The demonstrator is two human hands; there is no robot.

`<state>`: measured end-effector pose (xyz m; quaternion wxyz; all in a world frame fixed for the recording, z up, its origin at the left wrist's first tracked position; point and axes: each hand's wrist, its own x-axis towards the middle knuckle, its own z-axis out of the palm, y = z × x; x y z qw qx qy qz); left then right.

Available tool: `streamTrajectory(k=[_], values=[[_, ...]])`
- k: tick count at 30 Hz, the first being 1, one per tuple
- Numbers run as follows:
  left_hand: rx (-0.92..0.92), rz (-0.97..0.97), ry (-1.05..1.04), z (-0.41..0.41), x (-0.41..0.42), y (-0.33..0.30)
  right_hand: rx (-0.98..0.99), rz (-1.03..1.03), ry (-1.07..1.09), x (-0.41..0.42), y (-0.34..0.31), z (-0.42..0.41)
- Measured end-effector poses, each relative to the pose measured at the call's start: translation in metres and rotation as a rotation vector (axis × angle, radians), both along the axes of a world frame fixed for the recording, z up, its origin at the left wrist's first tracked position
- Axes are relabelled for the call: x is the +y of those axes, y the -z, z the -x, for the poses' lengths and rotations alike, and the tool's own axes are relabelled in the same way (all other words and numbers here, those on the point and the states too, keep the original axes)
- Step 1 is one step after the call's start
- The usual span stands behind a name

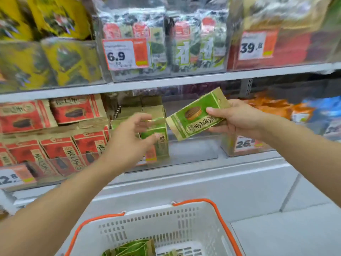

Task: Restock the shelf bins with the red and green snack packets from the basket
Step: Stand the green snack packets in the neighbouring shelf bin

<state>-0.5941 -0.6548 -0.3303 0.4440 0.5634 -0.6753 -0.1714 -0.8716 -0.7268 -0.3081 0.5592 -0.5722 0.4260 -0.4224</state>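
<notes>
My right hand (234,119) grips a green snack packet (195,117) by its right end, holding it tilted in front of a clear shelf bin (193,154). My left hand (132,135) reaches into that bin, fingers spread and loosely bent against the green packets (160,143) standing at the bin's left side; it holds nothing I can see. Red packets (60,150) fill the bins to the left. Below, a white basket (166,228) with orange handles holds more green packets (132,249).
The upper shelf carries yellow bags (60,58), seaweed packs (166,45) behind a 6.9 price tag, and a bin tagged 39. Orange and blue bags (287,108) lie to the right on the lower shelf. Grey floor tiles (295,228) show beside the basket.
</notes>
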Motion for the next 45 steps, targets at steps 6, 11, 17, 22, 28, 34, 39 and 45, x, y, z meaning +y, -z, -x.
streamTrajectory(k=[6,11,17,22,28,34,39,45], values=[[-0.613,-0.009,-0.056,-0.001,-0.051,-0.042,0.523,0.253,0.157,-0.077,-0.003,-0.029],[-0.788,-0.287,-0.067,0.001,-0.118,-0.049,1.003,0.253,0.061,-0.152,0.005,-0.078],[-0.775,-0.401,-0.025,-0.024,-0.158,-0.035,0.853,0.205,0.104,-0.252,0.026,-0.102],[-0.747,-0.383,0.012,-0.029,-0.167,-0.029,0.814,0.282,0.254,-0.279,0.047,-0.106],[-0.724,-0.410,0.022,-0.024,-0.163,-0.031,0.909,0.291,0.444,-0.270,0.044,-0.111],[-0.685,-0.412,-0.011,-0.023,-0.152,-0.036,0.770,0.134,0.403,-0.267,0.039,-0.109],[-0.646,-0.344,-0.019,-0.016,-0.124,-0.044,1.037,0.320,0.351,-0.228,0.024,-0.091],[-0.633,-0.019,-0.026,-0.017,-0.038,-0.038,0.544,0.518,0.624,-0.107,0.030,-0.079]])
